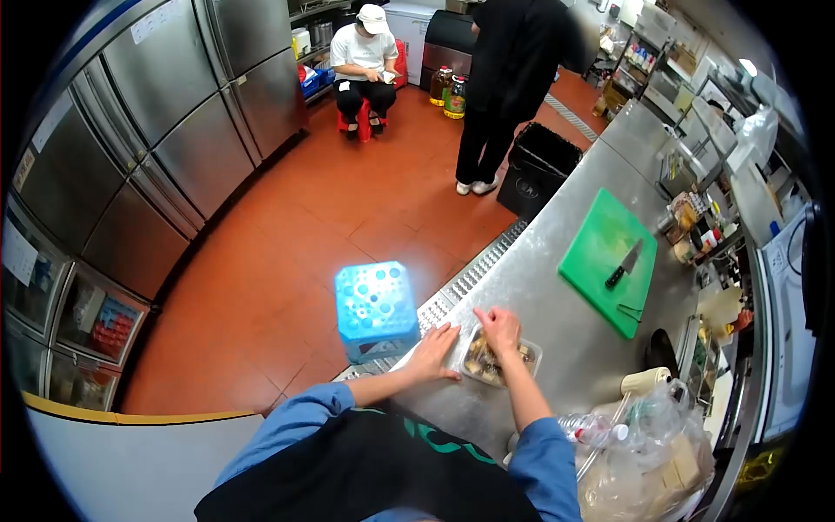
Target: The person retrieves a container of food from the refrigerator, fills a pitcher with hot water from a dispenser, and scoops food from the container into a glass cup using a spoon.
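Observation:
A clear plastic container (530, 355) holding brown and pale food pieces sits on the steel counter (544, 252) near its left edge. Over the container's far side is my right hand (500, 331), its fingers curled together; whatever they may grip is too small to make out. My left hand (432, 354) lies on the counter just left of the container, fingers spread and holding nothing. Farther right, a knife (626, 263) rests on a green cutting board (600, 248).
A blue stool (377, 304) stands on the floor left of the counter. Beyond are a black bin (531, 187), a standing person in black (513, 70) and a seated person in white (363, 52). Plastic bags (652, 470) and a bottle lie at the near right; steel refrigerators (165, 70) line the left.

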The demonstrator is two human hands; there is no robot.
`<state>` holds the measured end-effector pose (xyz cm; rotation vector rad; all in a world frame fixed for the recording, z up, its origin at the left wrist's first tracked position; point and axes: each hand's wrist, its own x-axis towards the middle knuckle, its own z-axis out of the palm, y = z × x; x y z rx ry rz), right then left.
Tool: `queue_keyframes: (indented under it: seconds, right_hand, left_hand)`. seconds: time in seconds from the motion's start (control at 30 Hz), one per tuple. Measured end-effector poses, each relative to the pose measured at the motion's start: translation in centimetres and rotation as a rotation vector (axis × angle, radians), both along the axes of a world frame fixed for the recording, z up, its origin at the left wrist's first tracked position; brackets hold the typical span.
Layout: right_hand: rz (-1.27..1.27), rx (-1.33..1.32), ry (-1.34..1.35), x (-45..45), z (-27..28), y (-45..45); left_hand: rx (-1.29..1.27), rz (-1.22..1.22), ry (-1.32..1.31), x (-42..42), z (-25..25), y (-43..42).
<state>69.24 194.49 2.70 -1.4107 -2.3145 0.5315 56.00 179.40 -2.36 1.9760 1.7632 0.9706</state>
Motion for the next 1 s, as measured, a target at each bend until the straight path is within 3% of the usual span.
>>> queue_keyframes:
  seconds: [0.23, 0.33, 0.37, 0.47, 0.7, 1.0]
  right_hand:
    - [-0.001, 0.064, 0.025, -1.3, -1.8, -3.6]
    - [-0.046, -0.031, 0.017, -1.5, -1.2, -4.4]
    - [-0.033, -0.078, 0.047, -1.6, -0.8, -4.6]
    - [-0.01, -0.117, 0.098, -2.2, 0.6, -5.4]
    - [0.03, -0.017, 0.281, -2.3, 0.7, -5.8]
    - [0.081, 0.307, 0.309, -2.5, 0.9, -6.3]
  left_hand:
    - [-0.018, -0.047, -0.143, 1.6, 2.6, -0.9]
    - [0.032, -0.088, -0.224, 1.2, 2.1, -1.0]
    - [-0.072, -0.065, -0.203, 1.1, 2.0, -1.3]
    - [0.103, -0.04, -0.155, 0.9, 1.0, -1.2]
    - [0.021, -0.102, -0.2, 0.1, 2.1, -0.9]
    - [0.101, -0.06, -0.133, 0.6, 0.2, -1.1]
